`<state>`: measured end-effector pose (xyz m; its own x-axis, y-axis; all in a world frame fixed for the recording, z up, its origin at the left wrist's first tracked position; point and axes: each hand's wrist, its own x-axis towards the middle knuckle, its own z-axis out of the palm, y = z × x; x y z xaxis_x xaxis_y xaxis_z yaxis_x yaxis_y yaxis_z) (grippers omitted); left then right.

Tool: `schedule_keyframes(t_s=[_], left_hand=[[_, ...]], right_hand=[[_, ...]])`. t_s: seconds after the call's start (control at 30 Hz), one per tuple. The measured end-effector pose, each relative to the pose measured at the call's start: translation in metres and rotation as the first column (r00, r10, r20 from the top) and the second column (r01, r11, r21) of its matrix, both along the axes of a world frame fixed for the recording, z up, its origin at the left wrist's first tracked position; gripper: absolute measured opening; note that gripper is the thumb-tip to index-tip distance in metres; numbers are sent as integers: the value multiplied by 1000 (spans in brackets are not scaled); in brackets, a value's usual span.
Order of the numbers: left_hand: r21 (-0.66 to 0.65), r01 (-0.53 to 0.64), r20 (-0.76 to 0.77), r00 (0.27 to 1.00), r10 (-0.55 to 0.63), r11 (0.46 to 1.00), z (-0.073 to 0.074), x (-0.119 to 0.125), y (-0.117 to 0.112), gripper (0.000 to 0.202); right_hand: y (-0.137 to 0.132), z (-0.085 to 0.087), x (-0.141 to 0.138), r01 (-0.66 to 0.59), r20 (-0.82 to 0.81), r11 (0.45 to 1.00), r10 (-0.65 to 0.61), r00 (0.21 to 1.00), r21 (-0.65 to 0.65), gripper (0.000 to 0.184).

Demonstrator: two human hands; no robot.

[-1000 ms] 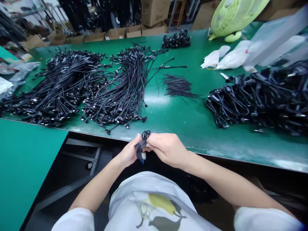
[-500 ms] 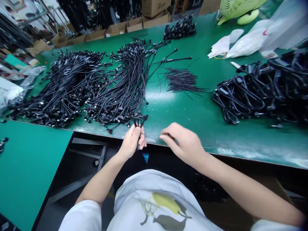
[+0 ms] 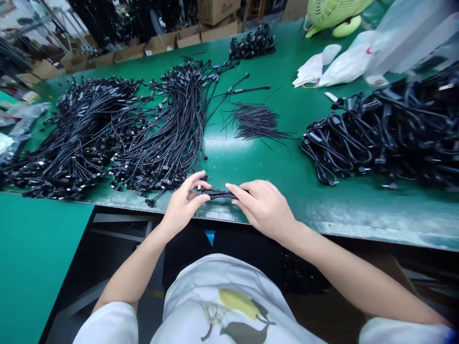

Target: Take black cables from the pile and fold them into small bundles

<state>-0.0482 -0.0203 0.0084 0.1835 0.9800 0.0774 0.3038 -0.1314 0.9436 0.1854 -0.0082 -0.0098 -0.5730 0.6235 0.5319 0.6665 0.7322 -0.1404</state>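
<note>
Both hands meet over the near edge of the green table (image 3: 272, 177). My left hand (image 3: 183, 204) pinches one end of a short folded black cable (image 3: 218, 194). My right hand (image 3: 263, 206) grips the cable's other end, so it lies stretched level between the two hands. Just left of the hands spreads a large heap of loose black cables (image 3: 172, 129) with connectors. A second such heap (image 3: 77, 129) lies farther left.
A pile of coiled black cables (image 3: 387, 134) fills the right side. Thin black ties (image 3: 256, 122) lie mid-table. A small cable bundle (image 3: 253, 44), white plastic bags (image 3: 337, 67) and a pale green fan (image 3: 333, 12) sit at the back. Cardboard boxes (image 3: 179, 36) line the far edge.
The coiled cable was held at my lap in both hands, then by the left hand alone at the table edge. Now the right hand has taken its other end and it is pulled out flat.
</note>
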Motion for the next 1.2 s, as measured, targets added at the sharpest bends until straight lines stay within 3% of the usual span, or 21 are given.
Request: schedule_keyframes(t_s=[0.07,0.17,0.27,0.37,0.43,0.53,0.67,0.77,0.87,0.97,1.1,1.2], left_hand=[[-17,-18,62,998,19,1000,-4,5,2,42],[36,-24,-16,1000,25,999,-5,12,6,31],[183,-43,-123,990,66,982,-3,16,8,28],[309,-23,-141,988,70,951,-3,20,8,25],[384,-25,-134,988,83,923,-8,24,6,25],[465,-68,-81,990,119,882,-15,32,2,27],[294,-128,111,989,99,947,-15,36,0,29],[187,-100,228,972,56,977,-11,34,1,31],[260,-71,97,994,47,963,-12,32,-1,43],[376,-37,-107,991,83,926,-15,30,-4,45],[343,6,-155,987,50,939,-17,27,-6,55],[329,-27,-138,987,76,944,-14,25,-2,41]], right_hand=[[-1,-6,-6,0,53,999,3,999,-47,31],[0,-13,-15,-17,127,994,30,991,-103,33],[2,-13,-18,-9,63,971,25,998,-240,31],[6,-10,-20,-81,-36,910,73,997,-407,29],[8,-10,-23,-99,-70,901,76,995,-422,31],[11,-12,-27,9,-72,939,-36,997,-344,35],[11,-7,-28,171,-28,973,-177,984,-156,38],[10,-2,-27,119,-50,989,-124,991,-88,43],[10,-1,-28,59,-133,987,-79,988,-149,49],[12,-3,-28,99,-176,974,-136,975,-203,45],[13,-4,-24,57,-336,958,-155,929,-282,25],[9,-5,-22,-87,-330,940,-29,944,-331,29]])
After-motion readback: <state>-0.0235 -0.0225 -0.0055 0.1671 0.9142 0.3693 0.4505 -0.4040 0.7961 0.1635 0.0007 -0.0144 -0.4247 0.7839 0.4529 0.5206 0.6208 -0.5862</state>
